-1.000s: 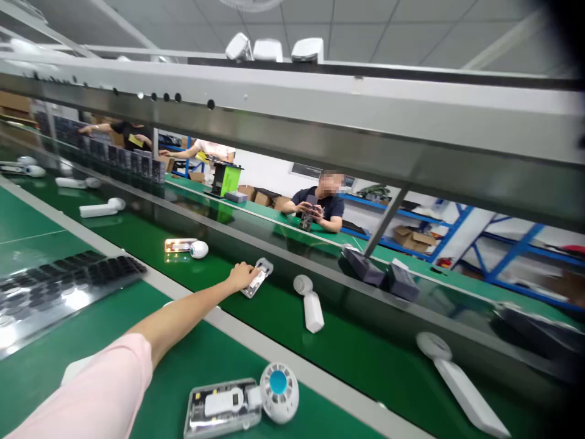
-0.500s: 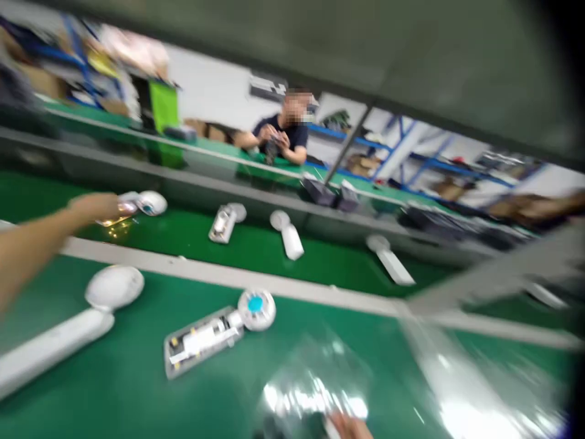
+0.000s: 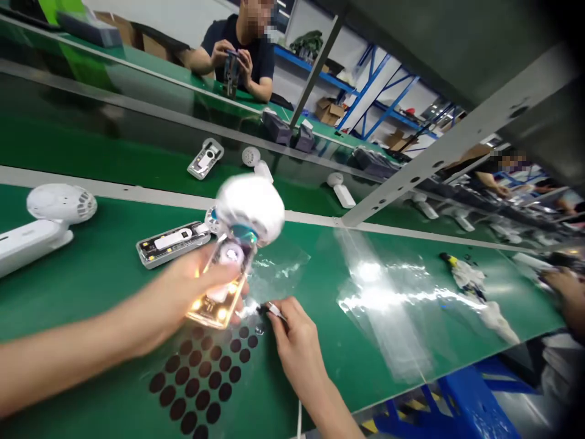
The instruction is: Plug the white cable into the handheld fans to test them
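Note:
My left hand [image 3: 176, 296] is closed around a handheld fan [image 3: 250, 207], thumb across its clear-fronted handle. The fan's round white head points up and away, blurred by motion, and yellow lights glow in the handle. Just right of the handle's lower end, my right hand [image 3: 297, 335] pinches a small white cable plug [image 3: 275, 311]; a white cable hangs below the wrist. Plug and handle look close together, and I cannot tell whether they touch. Below the fan lies a sheet of round black stickers [image 3: 202, 399]. Behind it rests another fan with an open-faced handle [image 3: 176, 242].
At the left lies a larger white fan [image 3: 34, 235]. Clear plastic bags [image 3: 388, 329] cover the bench's middle right. Beyond the pale rail [image 3: 114, 190], several fans lie on a green belt [image 3: 292, 189]. A metal post [image 3: 439, 152] slants across. Other people sit opposite and far right.
My left hand has come back from the belt at the far left with the lit fan, now in front of me. My right hand has come further into view with the plug. The camera has turned right.

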Tool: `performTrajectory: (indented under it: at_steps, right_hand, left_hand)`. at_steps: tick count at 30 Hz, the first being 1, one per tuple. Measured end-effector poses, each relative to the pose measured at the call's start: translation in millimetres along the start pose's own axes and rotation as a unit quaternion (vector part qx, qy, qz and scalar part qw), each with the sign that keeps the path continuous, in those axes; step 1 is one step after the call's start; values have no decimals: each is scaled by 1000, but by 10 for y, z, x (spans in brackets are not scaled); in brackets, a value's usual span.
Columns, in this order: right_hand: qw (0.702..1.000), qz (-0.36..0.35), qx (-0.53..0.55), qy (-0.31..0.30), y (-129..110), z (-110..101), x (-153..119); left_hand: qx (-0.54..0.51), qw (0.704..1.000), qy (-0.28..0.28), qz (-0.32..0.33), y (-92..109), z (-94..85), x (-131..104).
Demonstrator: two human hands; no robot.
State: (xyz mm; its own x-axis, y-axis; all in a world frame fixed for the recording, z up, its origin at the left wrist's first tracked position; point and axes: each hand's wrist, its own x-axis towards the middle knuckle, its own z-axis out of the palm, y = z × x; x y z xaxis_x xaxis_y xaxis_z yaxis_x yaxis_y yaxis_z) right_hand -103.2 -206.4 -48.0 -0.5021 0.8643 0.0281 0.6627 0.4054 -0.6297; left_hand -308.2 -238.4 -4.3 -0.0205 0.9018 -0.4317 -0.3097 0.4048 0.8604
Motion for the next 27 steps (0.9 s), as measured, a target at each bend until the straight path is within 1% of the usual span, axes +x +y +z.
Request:
performTrajectory:
  at_steps: [2,3,4,6,8,11,14,16,18,21,23,24,25,27]
  right_hand:
    - [999,-3,-34,-8,2,48,34]
    - [999,-5,-45,-14,-3,64,55]
    - [998,-5,-52,-18,-12,75,76]
    - [998,0,-65,-22,-40,82,112]
    - [997,9,-74,-27,-70,74,141]
    - [996,14,-80,-36,-88,60,172]
    - [997,10,-71,-41,-56,50,160]
    - [999,5,-34,-36,-36,23,118]
    - [999,-6,31,-27,-65,-43,70]
    - [988,-49,143,-29,-241,-202,91]
    - [973,-61,218,-41,-386,-305,226]
    - [964,-51,258,-43,-437,-344,329]
    - [954,-36,295,-35,-463,-374,447]
    - [939,-5,344,-6,-442,-407,686]
  left_hand:
    - [-9,999,-43,1,-95,164,-53]
    - [-3,999,-49,7,-158,212,-49]
    - [10,999,-41,15,-221,236,-30]
    - [47,999,-19,18,-325,225,34]
    - [84,996,-1,24,-383,177,101]
    - [121,992,9,44,-412,125,172]
    - [132,990,31,49,-435,124,218]
    - [130,990,38,46,-451,134,244]
    - [141,988,37,47,-455,141,263]
    - [184,981,35,58,-424,143,261]
    - [197,978,15,68,-390,142,234]
    - [200,977,3,68,-375,141,213]
    - [202,977,-6,69,-363,139,188]
    - [212,975,-24,67,-349,138,136]
